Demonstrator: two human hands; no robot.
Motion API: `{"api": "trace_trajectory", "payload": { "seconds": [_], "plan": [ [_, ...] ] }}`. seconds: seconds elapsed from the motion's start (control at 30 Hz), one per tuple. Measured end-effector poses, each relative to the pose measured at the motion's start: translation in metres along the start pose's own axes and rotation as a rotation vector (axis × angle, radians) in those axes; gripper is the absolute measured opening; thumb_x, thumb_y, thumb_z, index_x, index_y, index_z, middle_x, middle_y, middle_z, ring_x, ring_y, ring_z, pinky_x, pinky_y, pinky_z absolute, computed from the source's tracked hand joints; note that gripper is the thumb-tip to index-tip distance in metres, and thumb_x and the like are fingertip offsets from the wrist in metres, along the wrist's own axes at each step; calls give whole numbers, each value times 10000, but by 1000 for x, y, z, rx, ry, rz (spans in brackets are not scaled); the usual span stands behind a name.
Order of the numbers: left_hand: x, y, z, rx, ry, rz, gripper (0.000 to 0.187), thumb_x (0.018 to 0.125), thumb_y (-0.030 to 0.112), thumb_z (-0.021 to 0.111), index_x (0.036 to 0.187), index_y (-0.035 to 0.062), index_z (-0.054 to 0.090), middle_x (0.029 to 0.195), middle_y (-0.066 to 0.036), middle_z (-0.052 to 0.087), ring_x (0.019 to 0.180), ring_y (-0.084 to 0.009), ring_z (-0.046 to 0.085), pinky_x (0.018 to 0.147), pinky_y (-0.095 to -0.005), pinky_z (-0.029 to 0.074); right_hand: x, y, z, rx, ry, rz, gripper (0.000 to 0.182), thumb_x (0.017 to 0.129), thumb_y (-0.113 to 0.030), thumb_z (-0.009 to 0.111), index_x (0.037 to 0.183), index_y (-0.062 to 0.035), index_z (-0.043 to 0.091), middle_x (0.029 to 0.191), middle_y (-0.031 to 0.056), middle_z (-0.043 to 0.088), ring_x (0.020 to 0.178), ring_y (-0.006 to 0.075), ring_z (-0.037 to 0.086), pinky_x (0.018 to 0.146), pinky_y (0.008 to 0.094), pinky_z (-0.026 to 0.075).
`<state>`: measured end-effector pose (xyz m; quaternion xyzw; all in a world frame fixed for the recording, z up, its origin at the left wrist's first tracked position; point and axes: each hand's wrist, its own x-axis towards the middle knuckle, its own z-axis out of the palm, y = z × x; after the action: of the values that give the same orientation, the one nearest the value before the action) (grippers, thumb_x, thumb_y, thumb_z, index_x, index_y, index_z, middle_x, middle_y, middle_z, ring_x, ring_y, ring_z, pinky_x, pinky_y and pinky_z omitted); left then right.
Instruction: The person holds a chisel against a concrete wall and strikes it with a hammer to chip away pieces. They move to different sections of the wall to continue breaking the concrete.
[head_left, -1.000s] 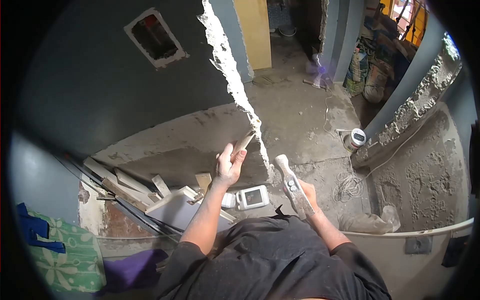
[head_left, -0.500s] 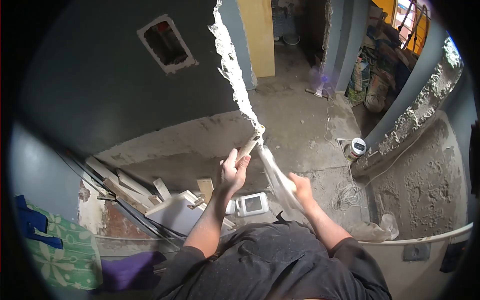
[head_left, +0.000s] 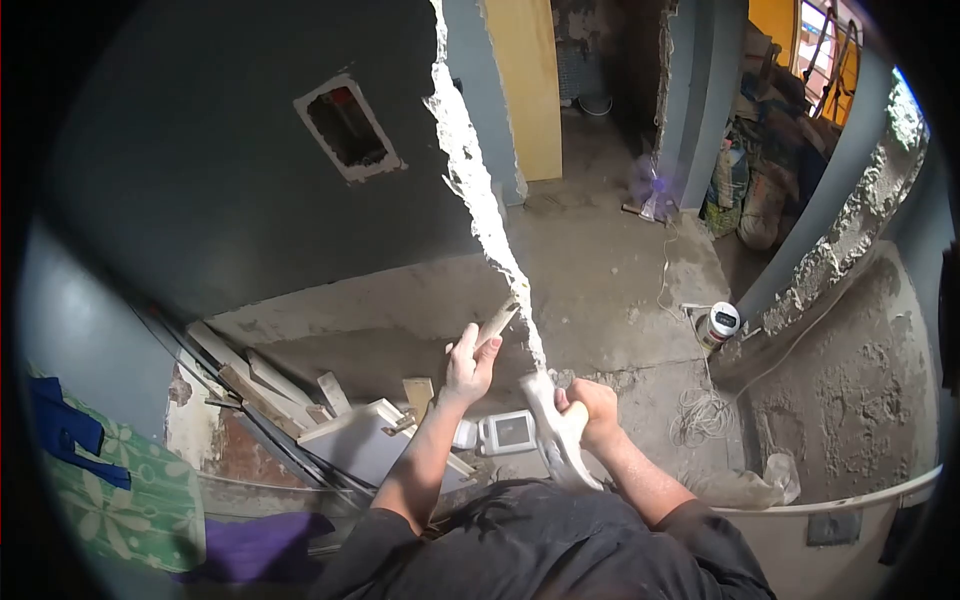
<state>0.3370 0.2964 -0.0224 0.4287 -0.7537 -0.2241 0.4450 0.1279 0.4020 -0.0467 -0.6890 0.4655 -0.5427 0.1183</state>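
My left hand (head_left: 468,372) is wrapped round a pale, dust-covered chisel-like bar (head_left: 498,320). The bar slants up to the right, its far end right at the rough white broken edge (head_left: 475,195) of the dark wall. My right hand (head_left: 592,408) is closed round the handle of a whitish hammer (head_left: 553,428), just below the lower end of that edge. The hammer's head points up toward the edge, and its curved other end reaches down toward my shirt. My right fingers partly hide the handle.
Boards (head_left: 265,385) and a white panel (head_left: 355,445) lean at lower left. A white jug (head_left: 507,433) stands below my hands. To the right are a bucket (head_left: 720,322) and coiled cord (head_left: 700,415); a fan (head_left: 655,190) stands farther back. A wall opening (head_left: 345,125) is at upper left.
The hammer has swung down, away from the bar's end, and is less blurred. My right hand has shifted slightly left and down; the left still holds the bar, a little lower in view.
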Motion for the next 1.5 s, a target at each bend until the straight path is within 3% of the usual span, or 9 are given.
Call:
{"api": "trace_trajectory", "payload": {
  "seconds": [0.1, 0.13, 0.17, 0.43, 0.57, 0.83, 0.97, 1.23, 1.5],
  "plan": [
    [-1, 11, -7, 105, -59, -106, 364, 971, 372, 575, 899, 21, 508, 673, -202, 544, 616, -443, 565, 576, -491, 420, 11, 14, -2, -6, -123, 207, 196, 794, -160, 681, 735, -50, 530, 650, 189, 577, 622, 393, 608, 553, 443, 474],
    [2, 3, 1, 104, 140, 215, 307, 968, 314, 590, 908, 22, 513, 676, -201, 568, 595, -430, 576, 551, -485, 428, 18, 10, -6, -2, -201, 301, 171, 772, -160, 677, 757, -47, 550, 679, 200, 599, 656, 403, 621, 581, 449, 490],
    [-1, -2, -3, 94, 61, 149, 292, 969, 293, 588, 910, 17, 513, 677, -199, 576, 589, -424, 582, 541, -483, 432, 10, 14, -4, -57, -209, 302, 145, 733, -156, 656, 800, -51, 582, 733, 219, 624, 713, 417, 634, 630, 460, 509],
    [6, 6, -15, 67, -61, 33, 381, 970, 359, 586, 849, 17, 471, 624, -177, 515, 537, -375, 542, 527, -408, 429, 1, 6, 10, 136, 171, -203, 228, 738, -54, 685, 650, -92, 478, 573, 117, 502, 482, 325, 522, 459, 403, 387],
    [5, -3, -13, 6, -53, -28, 325, 965, 299, 601, 858, 16, 481, 610, -183, 512, 534, -355, 566, 511, -392, 439, -4, 23, 16, -43, -210, 341, 155, 677, -132, 647, 812, -68, 608, 712, 176, 630, 707, 384, 657, 652, 452, 539],
    [9, -1, -18, 36, -52, 79, 396, 966, 354, 605, 806, 15, 475, 546, -117, 423, 469, -191, 390, 458, -347, 359, 5, -19, 5, 120, 111, -292, 295, 693, 39, 707, 637, -91, 449, 556, 62, 435, 467, 243, 487, 441, 380, 391],
    [12, -4, -16, 23, -71, 35, 462, 962, 436, 581, 812, 11, 477, 555, -128, 452, 470, -196, 423, 468, -357, 371, 1, 23, 14, -83, -241, 414, 223, 656, -137, 641, 857, -59, 585, 773, 201, 646, 723, 416, 640, 621, 481, 514],
    [13, 6, -20, 99, -109, 73, 359, 966, 345, 596, 914, -2, 523, 650, -207, 553, 594, -408, 591, 530, -424, 446, -3, -16, -6, -27, -21, -55, 283, 799, -110, 701, 636, -84, 472, 559, 120, 510, 497, 325, 559, 465, 407, 426],
    [-28, 23, -33, 110, -103, 95, 360, 930, 310, 649, 1085, -12, 603, 840, -196, 671, 755, -391, 680, 654, -414, 532, -48, 25, 3, 106, -113, 249, 231, 819, -173, 676, 691, -68, 515, 615, 165, 566, 572, 367, 598, 524, 442, 464]
  ]
}}
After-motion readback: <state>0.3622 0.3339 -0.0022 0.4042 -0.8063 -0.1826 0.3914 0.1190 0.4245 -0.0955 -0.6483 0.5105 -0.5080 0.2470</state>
